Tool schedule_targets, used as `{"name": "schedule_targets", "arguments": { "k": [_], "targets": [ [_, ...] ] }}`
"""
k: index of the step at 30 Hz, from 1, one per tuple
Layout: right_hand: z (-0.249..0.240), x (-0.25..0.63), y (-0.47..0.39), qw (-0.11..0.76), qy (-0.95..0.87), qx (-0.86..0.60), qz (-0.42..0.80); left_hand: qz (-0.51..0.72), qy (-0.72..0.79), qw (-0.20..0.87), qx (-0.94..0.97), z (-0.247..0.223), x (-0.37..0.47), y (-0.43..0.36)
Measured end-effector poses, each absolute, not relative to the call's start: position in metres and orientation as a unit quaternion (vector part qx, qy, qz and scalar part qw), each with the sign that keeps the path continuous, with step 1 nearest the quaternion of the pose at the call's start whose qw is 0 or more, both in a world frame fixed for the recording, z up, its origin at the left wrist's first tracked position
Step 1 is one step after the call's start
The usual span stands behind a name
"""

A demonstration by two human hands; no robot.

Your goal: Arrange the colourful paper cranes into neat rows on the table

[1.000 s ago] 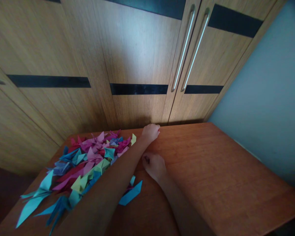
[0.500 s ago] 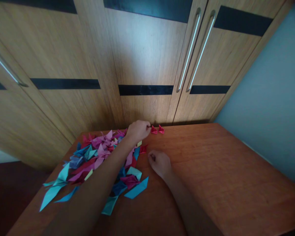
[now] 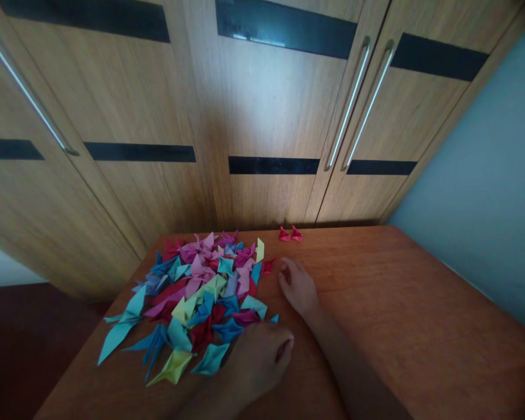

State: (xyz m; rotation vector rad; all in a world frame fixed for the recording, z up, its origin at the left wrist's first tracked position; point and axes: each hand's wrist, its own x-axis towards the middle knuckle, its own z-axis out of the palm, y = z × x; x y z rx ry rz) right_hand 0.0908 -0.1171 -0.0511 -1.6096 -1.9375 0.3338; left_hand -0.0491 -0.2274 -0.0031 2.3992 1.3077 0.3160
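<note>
My left hand [image 3: 262, 353] is curled by the folded papers [image 3: 198, 273] heaped on the tabletop [image 3: 385, 303]; my right hand [image 3: 298, 288], loosely curled, is near a red piece [image 3: 268, 266] — whether either grips anything, I can't tell. Two red folds [image 3: 284, 234] sit toward the back.

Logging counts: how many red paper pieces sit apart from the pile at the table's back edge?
2: the left red piece and the right red piece, side by side near the back edge of the table, right of the pile. None looks hidden there.
</note>
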Motion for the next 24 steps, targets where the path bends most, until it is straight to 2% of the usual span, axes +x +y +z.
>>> {"name": "schedule_targets", "arguments": {
  "k": [6,12,21,24],
  "targets": [
    [-0.048,0.082,-0.101,0.247,-0.758,-0.598,0.081,0.126,0.460,0.185,0.859,-0.008,-0.052,-0.226],
    [-0.044,0.082,-0.099,0.250,-0.792,-0.546,0.113,0.124,0.485,0.141,0.854,-0.003,-0.056,-0.226],
    [-0.056,0.094,-0.104,0.356,-0.765,-0.505,0.181,0.128,0.482,0.149,0.854,-0.001,-0.057,-0.226],
    [-0.059,0.108,-0.099,0.403,-0.718,-0.536,0.188,0.129,0.461,0.166,0.862,-0.003,-0.055,-0.229]
  ]
}}
